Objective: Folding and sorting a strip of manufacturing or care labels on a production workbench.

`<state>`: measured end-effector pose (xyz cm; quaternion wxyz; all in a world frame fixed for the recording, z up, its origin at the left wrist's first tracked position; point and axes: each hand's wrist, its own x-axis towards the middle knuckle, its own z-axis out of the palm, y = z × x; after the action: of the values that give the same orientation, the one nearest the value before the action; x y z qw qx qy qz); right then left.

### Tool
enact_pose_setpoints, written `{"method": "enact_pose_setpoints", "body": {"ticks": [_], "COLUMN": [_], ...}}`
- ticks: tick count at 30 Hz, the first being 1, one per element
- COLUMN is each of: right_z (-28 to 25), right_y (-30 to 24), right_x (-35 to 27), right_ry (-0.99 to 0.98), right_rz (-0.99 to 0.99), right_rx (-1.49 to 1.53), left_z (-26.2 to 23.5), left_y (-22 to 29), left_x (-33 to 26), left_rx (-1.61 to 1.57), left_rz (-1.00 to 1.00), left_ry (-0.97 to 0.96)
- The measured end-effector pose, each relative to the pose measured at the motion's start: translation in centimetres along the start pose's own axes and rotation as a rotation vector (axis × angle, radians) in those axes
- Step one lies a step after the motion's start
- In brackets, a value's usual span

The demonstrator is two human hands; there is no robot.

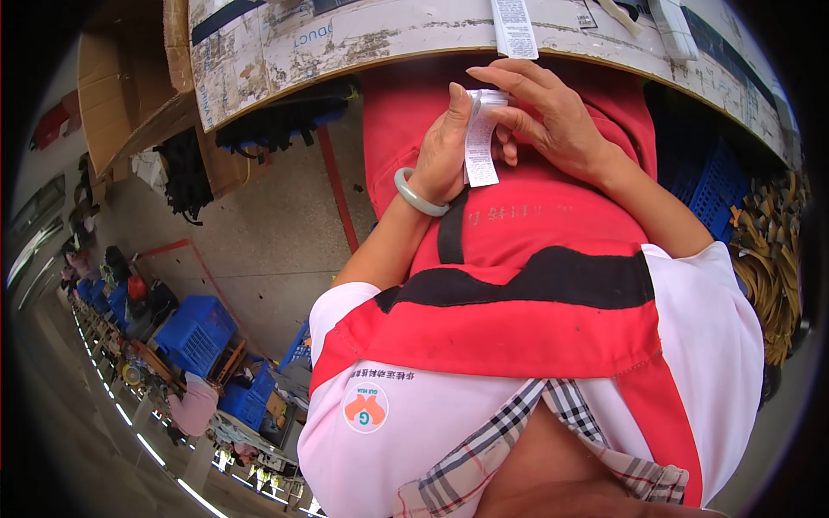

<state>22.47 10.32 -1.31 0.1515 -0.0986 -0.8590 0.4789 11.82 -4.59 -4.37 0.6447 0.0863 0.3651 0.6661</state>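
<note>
My left hand [445, 147], a pale bangle [420, 193] at its wrist, is closed on a small stack of white printed labels [482, 155] in front of the red apron. The labels hang down from between its thumb and fingers. My right hand [553, 112] meets the stack from the other side. Its thumb presses at the upper edge of the labels, the index finger stretches out above them, and the other fingers curl behind. Just beyond the hands, another strip of white labels [515, 33] lies over the edge of the worktable [345, 47].
An open cardboard box [129, 95] stands at the table's left end, with black straps [186, 177] hanging near it. On the right are a blue crate [704, 190] and a bunch of tan straps [768, 268]. Blue bins [197, 332] and other people [194, 406] appear far left.
</note>
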Motion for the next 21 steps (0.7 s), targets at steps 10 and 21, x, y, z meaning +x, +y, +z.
{"method": "enact_pose_setpoints", "body": {"ticks": [10,21], "right_z": [0.3,-1.2], "right_y": [-0.1,-0.6], "right_x": [0.0,0.4], "right_ry": [-0.206,-0.065], "right_rz": [-0.062,0.021], "right_rx": [-0.231,0.126], "left_z": [-0.1,0.8], "left_y": [-0.2,0.8], "left_x": [-0.3,-0.7], "left_rx": [0.023,-0.037], "left_rz": [0.031,-0.03], "left_ry": [0.001,0.038]}}
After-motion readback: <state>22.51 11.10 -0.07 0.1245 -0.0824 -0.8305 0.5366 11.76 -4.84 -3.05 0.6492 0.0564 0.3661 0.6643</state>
